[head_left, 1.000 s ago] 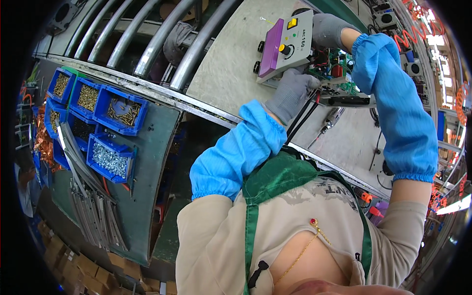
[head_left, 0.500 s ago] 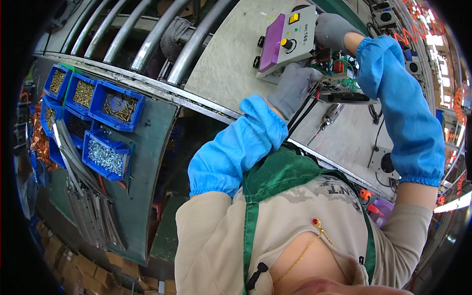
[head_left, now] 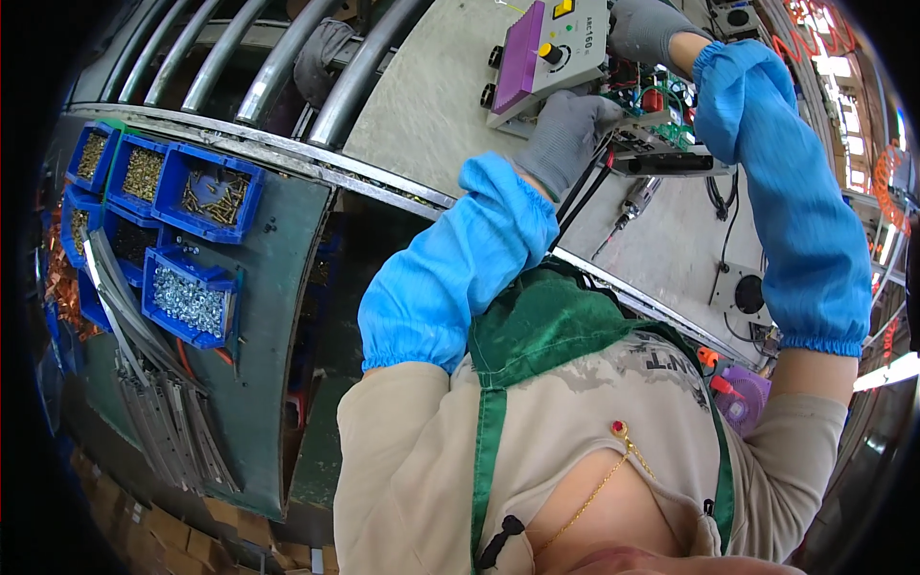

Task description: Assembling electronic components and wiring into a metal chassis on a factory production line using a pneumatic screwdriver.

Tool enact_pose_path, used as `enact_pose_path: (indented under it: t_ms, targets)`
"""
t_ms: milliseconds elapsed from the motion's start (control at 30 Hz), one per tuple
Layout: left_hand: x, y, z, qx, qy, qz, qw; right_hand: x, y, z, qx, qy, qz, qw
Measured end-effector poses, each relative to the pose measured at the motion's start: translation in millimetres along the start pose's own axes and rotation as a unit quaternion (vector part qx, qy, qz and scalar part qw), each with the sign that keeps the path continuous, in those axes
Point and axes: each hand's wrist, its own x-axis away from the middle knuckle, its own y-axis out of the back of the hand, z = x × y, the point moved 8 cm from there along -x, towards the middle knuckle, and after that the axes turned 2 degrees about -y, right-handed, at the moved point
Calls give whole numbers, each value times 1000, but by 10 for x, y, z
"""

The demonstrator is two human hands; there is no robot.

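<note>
A welding machine's front panel, grey with a purple strip, a yellow switch and a yellow-capped knob, lies tilted at the top of the view. Behind it show the machine's open insides, with coloured wires and a red part. My left hand, in a grey glove, is closed on the panel's near lower edge, next to black and red cables. At the panel's far right edge my right hand, also gloved, is closed on it; its fingertips are partly hidden.
The machine rests on a pale worktop. A thin-tipped metal tool and a black fan lie nearer me. Left stand steel rollers, blue bins of screws and nuts, and a bundle of metal strips.
The whole view has shifted slightly, so the panel and bins sit higher and further left. My left hand has shifted a little along the panel's edge; the right stays beside it.
</note>
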Motion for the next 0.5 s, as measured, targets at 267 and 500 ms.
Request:
enact_pose_path:
  t_ms: [267,500]
  targets:
    - [200,-262,-381,-597,-335,68,726,-79,-5,0,-8,-31,-4,999]
    - [-19,-31,-186,-290,-201,53,934,-125,-84,89,89,44,-22,995]
